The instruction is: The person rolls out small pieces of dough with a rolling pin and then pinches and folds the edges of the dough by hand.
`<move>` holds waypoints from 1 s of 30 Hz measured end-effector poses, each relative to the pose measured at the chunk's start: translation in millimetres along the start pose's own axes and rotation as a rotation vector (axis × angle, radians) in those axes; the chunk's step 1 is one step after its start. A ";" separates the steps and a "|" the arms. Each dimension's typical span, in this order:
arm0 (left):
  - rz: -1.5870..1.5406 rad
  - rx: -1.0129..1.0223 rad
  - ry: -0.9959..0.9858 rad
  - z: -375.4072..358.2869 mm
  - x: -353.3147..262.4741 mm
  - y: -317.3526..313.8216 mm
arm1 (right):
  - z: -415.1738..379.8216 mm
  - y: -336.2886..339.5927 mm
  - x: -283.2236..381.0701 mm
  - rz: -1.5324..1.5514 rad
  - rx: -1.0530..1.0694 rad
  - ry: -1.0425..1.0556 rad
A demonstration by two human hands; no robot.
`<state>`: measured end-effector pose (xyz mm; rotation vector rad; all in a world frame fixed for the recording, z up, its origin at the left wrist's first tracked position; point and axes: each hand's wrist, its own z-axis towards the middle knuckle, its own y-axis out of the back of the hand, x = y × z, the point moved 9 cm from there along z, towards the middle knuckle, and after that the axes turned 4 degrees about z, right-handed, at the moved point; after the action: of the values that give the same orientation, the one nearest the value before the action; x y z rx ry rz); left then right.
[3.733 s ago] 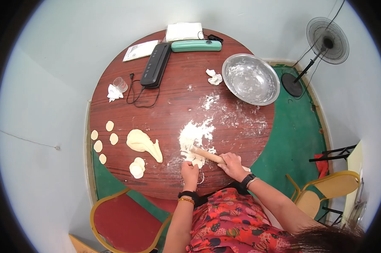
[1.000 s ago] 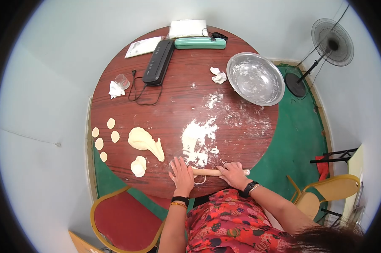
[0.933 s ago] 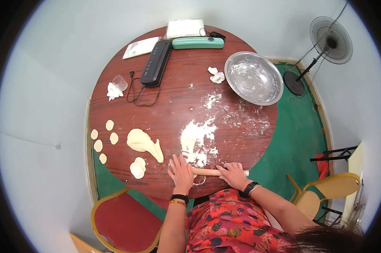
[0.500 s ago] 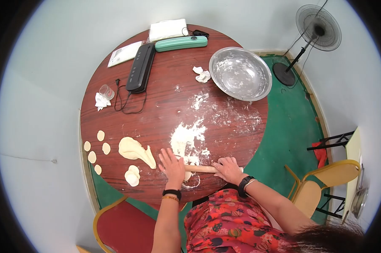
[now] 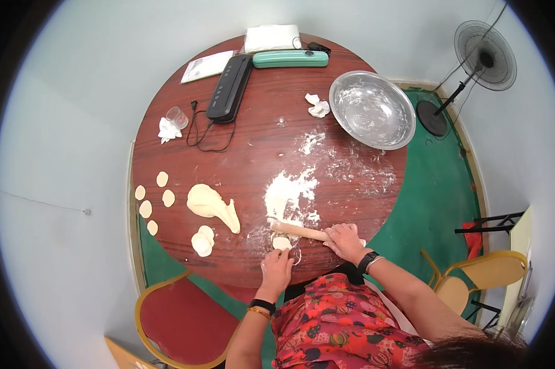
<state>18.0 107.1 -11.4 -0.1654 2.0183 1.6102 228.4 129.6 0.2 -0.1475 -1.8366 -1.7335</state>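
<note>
A wooden rolling pin [image 5: 302, 231] lies at a slant over the floured tabletop, its left end farther from me. My right hand [image 5: 346, 242] is closed round its right end. Just below the pin is a small round of dough [image 5: 282, 243]. My left hand [image 5: 277, 269] has its fingers drawn together at the near edge of that round. To the left rest a large strip of dough [image 5: 210, 203] and a small pile of dough rounds [image 5: 203, 240]. Several flat dough rounds [image 5: 145, 209] are spread near the table's left edge.
Loose flour [image 5: 288, 194] lies beyond the pin. A steel basin [image 5: 373, 111] stands at the back right beside a crumpled tissue [image 5: 318, 106]. Farther back are a black appliance [image 5: 229, 89] with a cord, a green appliance [image 5: 290, 59] and a glass [image 5: 177, 117]. Chairs [image 5: 185, 320] flank the table.
My left hand has come off the rolling pin and moved back to the dough round. The pin's left end has swung away from me, uncovering the round. My right hand still grips the pin.
</note>
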 end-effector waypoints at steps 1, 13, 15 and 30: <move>-0.006 -0.047 0.002 -3.8 -6.3 1.5 | -0.9 -0.2 1.0 -0.001 0.007 0.007; 0.050 -0.011 0.216 14.4 25.5 9.6 | -21.3 -10.8 12.7 -0.043 0.140 0.124; 0.118 0.117 0.257 21.9 28.1 -2.9 | -19.8 -2.7 12.2 -0.073 0.096 0.085; 0.237 0.095 0.171 109.1 19.3 16.8 | -5.6 5.6 -2.7 -0.105 -0.045 -0.098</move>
<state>31.5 218.0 -20.8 -0.0287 2.3140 1.6855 235.2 126.0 3.6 -0.1597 -1.9070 -1.8700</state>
